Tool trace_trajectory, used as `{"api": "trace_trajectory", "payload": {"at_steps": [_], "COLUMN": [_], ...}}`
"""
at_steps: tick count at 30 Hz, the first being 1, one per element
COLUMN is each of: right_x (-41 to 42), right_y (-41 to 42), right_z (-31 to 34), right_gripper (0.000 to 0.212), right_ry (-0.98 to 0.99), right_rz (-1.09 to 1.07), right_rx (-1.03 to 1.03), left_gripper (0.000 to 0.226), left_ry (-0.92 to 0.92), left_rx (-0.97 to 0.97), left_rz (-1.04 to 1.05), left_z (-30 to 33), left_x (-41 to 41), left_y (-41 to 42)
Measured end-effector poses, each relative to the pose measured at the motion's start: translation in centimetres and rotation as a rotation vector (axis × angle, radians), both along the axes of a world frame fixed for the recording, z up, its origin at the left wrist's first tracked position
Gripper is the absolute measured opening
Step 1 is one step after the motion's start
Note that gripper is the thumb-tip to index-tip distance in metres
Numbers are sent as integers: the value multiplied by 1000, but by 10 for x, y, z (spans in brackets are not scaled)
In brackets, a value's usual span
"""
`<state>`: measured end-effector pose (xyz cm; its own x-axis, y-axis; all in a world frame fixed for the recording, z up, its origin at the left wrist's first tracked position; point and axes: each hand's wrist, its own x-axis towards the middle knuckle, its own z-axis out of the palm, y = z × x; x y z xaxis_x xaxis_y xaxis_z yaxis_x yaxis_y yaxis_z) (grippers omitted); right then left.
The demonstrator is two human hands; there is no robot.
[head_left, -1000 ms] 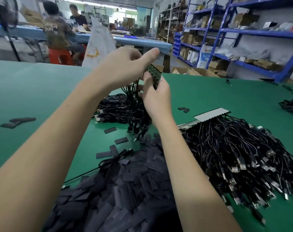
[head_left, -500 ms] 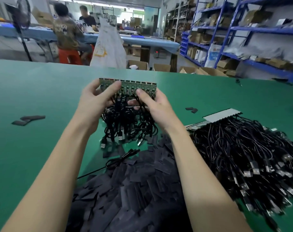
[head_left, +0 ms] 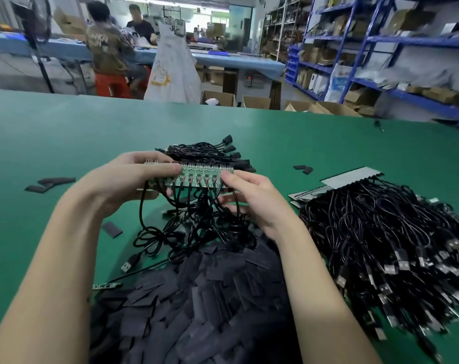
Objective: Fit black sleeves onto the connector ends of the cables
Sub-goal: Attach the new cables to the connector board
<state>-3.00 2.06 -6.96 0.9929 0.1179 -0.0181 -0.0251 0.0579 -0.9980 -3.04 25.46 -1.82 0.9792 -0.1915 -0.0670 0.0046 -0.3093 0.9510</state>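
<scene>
Lowered from where you held it up half a second ago, the green circuit strip (head_left: 202, 174) now sits nearer the desk (head_left: 52, 143), gripped at both ends. Your left hand (head_left: 134, 179) wraps one end, thumb lying along the top edge and fingers curled beneath. Your right hand (head_left: 252, 198) pinches the other end, its fingers (head_left: 229, 177) clamped on the strip's near edge. Black cables (head_left: 197, 222) trail from the strip in loops onto the desk, one ending in a plug (head_left: 130, 262) near your left forearm. Just beyond the strip lies a bundle of cables (head_left: 210, 152) whose ends already look black-capped. A heap of loose black sleeves (head_left: 197, 306) spreads between your forearms, with a few strays (head_left: 51, 183) farther left. To your right sits a large pile of cables (head_left: 386, 248), bare metal plugs showing. Across the room, two people work at a blue bench (head_left: 236, 60) beside blue shelves (head_left: 380, 43).
</scene>
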Motion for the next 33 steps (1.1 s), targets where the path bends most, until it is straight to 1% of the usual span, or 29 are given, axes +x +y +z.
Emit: {"api": "trace_trajectory", "payload": {"at_steps": [2, 3, 4, 6, 7, 8, 9, 13, 15, 17, 20, 23, 28, 33], "right_x": [-2, -4, -5, -7, -8, -9, -10, -11, -10, -10, -8, -9, -11, -12], "right_y": [2, 3, 5, 8, 10, 11, 11, 8, 5, 3, 1, 0, -3, -2], "right_z": [2, 4, 6, 9, 11, 12, 14, 17, 17, 17, 15, 14, 12, 13], "right_gripper": [26, 25, 22, 18, 18, 19, 19, 14, 13, 19, 18, 18, 11, 11], "right_ry": [14, 20, 18, -10, -24, -39, -59, -85, -70, -38, 40, 98, 116, 113], "right_rz": [1, -2, -4, -5, -7, -11, -12, 25, 39, 15, 0, -6, -27, -8], "right_rx": [48, 60, 66, 73, 67, 59, 53, 56, 75, 112, 186, 214, 265, 307], "left_gripper": [30, 29, 27, 28, 30, 34, 39, 55, 59, 62, 64, 64, 63, 64], "left_ry": [-86, -165, -284, -577, -703, -790, -836, -830, -837, -855, -832, -801, -800, -806], "left_rx": [132, 214, 315, 540, 609, 651, 687, 758, 730, 690, 642, 598, 559, 468], "left_rz": [45, 79, 133, 288, 362, 415, 448, 500, 521, 518, 491, 448, 423, 433], "left_z": [9, 13, 18, 24, 25, 24, 20, -2, -10, -17, -24, -27, -30, -32], "left_x": [-1, -2, -3, -10, -13, -16, -16, -6, 1, 5, 6, 6, 8, 8], "left_y": [0, -2, -6, -24, -37, -50, -63, -87, -87, -87, -87, -89, -92, -91]}}
